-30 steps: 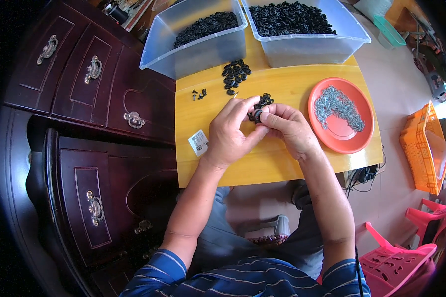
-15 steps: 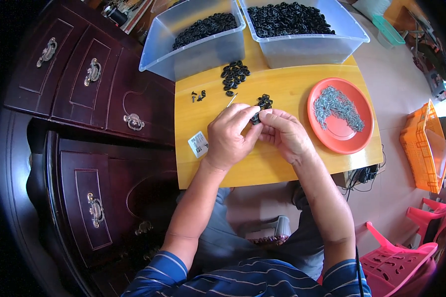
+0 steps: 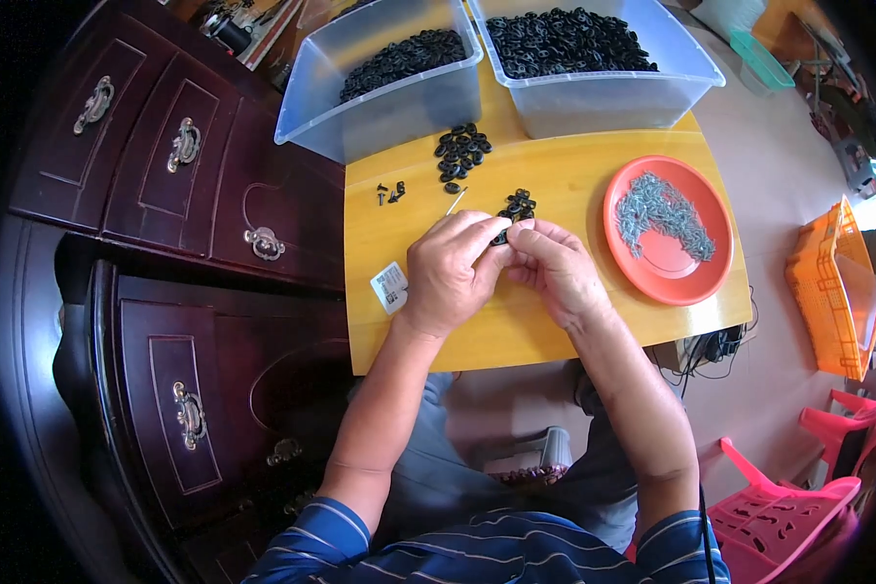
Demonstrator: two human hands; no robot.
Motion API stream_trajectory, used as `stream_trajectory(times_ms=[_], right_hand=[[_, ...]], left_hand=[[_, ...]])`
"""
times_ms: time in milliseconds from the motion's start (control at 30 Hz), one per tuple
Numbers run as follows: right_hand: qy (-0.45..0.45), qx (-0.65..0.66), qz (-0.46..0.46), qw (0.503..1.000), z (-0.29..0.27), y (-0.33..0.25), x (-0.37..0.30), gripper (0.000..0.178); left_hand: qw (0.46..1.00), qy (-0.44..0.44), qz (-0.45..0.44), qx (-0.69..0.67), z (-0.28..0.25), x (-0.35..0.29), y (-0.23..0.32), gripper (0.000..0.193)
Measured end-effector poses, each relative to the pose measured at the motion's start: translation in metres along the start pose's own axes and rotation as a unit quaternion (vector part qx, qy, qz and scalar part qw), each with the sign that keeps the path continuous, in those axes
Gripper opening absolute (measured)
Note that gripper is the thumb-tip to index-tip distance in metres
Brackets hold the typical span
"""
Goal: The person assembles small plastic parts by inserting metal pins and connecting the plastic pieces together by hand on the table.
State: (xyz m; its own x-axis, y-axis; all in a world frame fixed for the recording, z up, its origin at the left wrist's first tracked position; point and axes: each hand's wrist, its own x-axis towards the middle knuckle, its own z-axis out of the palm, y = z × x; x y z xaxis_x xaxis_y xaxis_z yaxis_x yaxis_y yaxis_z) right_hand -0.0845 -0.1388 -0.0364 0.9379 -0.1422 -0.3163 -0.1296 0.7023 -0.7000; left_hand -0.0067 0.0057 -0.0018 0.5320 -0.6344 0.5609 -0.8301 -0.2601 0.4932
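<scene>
Left hand (image 3: 450, 274), right hand (image 3: 555, 269) together pinching small black ring (image 3: 501, 237) mid-desk (image 3: 555, 185); we risk dropping it if fingers slip.

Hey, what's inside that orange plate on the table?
The orange plate holds a loose heap of small grey metal pieces, piled toward its far side. Whatever lies beneath the heap is covered.

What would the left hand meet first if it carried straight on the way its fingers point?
Probably the small black ring pinched between the left hand and right hand; beyond it, the little black-ring cluster.
</scene>
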Motion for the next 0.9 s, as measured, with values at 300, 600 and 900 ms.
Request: stream_trajectory(times_ms=[300,600,900], right_hand=[[0.006,-0.011,-0.02,1.0,0.003,-0.006,-0.001,0.013],[0.001,-0.024,-0.041,0.999,0.003,-0.005,-0.002,0.013],[-0.024,-0.097,-0.084,0.991,0.004,-0.01,-0.005,0.017]], left_hand=[[0.995,0.018,-0.054,-0.082,0.002,0.004,0.009,0.027],[0.998,0.023,0.001,-0.056,0.0,0.004,0.002,0.027],[0.992,-0.008,-0.032,-0.125,-0.009,0.004,0.007,0.024]])
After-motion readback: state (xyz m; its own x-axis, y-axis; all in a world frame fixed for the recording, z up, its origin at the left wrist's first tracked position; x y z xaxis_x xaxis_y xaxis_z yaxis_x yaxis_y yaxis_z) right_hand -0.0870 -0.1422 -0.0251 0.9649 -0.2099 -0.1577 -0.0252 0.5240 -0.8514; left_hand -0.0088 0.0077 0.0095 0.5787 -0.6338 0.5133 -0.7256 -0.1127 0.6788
